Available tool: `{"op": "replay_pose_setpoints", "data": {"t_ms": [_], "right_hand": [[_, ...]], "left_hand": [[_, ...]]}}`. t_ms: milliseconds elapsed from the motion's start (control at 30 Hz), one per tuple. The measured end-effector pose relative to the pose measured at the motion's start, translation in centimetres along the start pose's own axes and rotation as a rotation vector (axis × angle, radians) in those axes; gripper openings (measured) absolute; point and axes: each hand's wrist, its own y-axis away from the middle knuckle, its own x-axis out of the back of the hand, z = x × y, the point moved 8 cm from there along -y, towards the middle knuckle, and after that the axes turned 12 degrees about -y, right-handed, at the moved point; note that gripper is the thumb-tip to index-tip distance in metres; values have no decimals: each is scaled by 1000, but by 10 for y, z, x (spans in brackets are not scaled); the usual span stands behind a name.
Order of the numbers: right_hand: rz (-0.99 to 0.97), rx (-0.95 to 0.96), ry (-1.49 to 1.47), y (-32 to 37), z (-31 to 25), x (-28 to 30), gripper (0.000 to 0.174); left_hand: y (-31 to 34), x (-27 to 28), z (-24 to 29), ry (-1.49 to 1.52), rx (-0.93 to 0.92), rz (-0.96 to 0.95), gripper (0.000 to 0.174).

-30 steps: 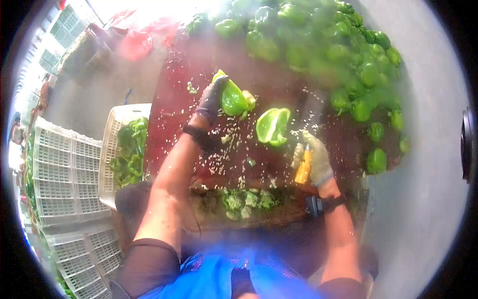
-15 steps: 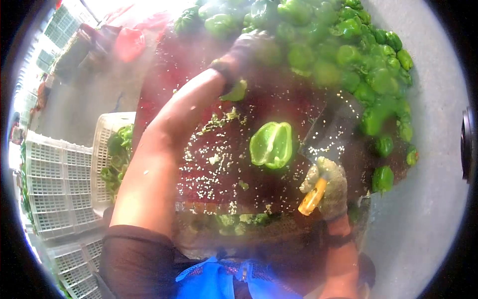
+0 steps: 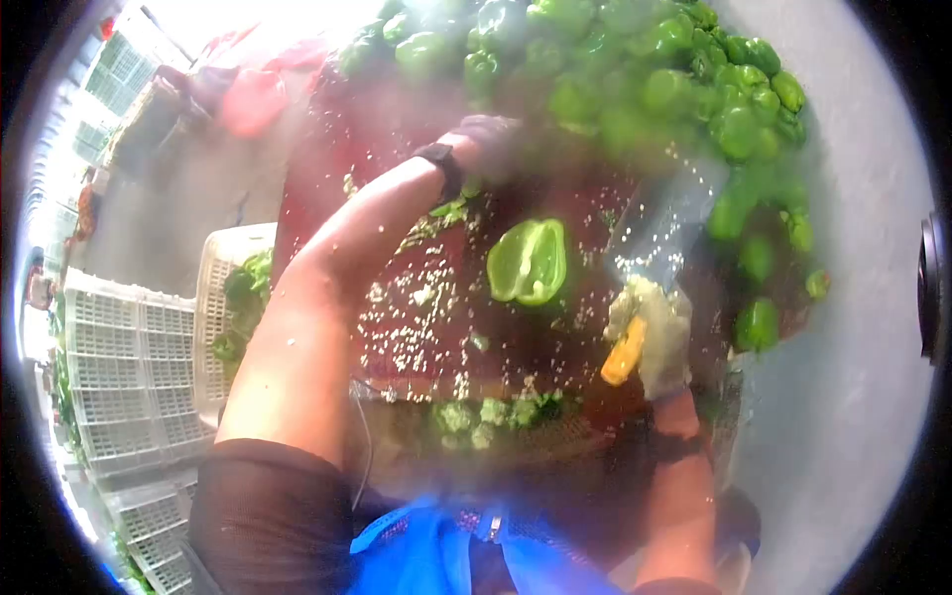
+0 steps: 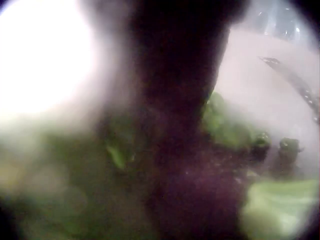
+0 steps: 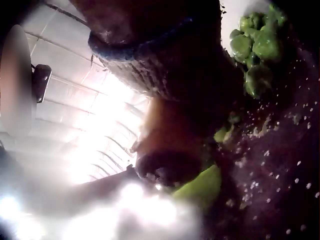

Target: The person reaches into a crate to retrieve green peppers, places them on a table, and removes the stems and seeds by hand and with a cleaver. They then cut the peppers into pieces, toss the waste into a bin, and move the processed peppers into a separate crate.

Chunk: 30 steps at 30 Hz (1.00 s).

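Note:
My gloved right hand [image 3: 662, 332] grips the yellow handle [image 3: 625, 352] of a broad-bladed knife. Its blade [image 3: 659, 223], dotted with seeds, points away across the red-brown board [image 3: 416, 367]. Left of the knife lies a halved green bell pepper [image 3: 529, 263], cut side up. My left hand [image 3: 486, 137], in a dark glove, reaches over the far part of the board, close to the piled green peppers [image 3: 595, 69]. Haze blurs its fingers, and I cannot tell whether they hold a pepper. Beneath the left wrist are green scraps [image 3: 456, 206].
Pale seeds [image 3: 421, 297] are scattered over the board. Left of it stands a white basket [image 3: 210, 327] with green pieces, beside white crates [image 3: 129, 367]. Pepper cores [image 3: 491, 415] lie below the near edge. Single peppers [image 3: 758, 325] sit at the right edge.
My left hand moved a green pepper half away, reached forward to the pile, then drew back slightly. The right hand still holds the knife, a little further right than a second ago.

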Motion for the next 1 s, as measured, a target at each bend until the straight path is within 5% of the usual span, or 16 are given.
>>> {"op": "replay_pose_setpoints", "data": {"t_ms": [100,200,300,533,633,733,800,1000], "right_hand": [[-55,31,46,-1,5,0,16],[-67,28,133,8,7,-9,16],[-129,106,254,28,9,-40,13],[-202,46,550,48,41,-89,25],[-266,189,903,60,48,-107,29],[-339,278,1064,70,50,-125,35],[-376,385,1228,69,54,-130,37],[-358,264,1307,60,57,-129,33]], "left_hand": [[-1,-69,9,-213,152,203,54],[77,-17,25,-29,77,93,42],[157,11,21,356,137,235,28],[243,-31,3,367,413,247,64],[260,-56,2,504,479,61,65],[269,-72,8,867,386,362,63],[275,-65,12,839,403,388,55],[272,-80,19,826,407,475,51]]}}
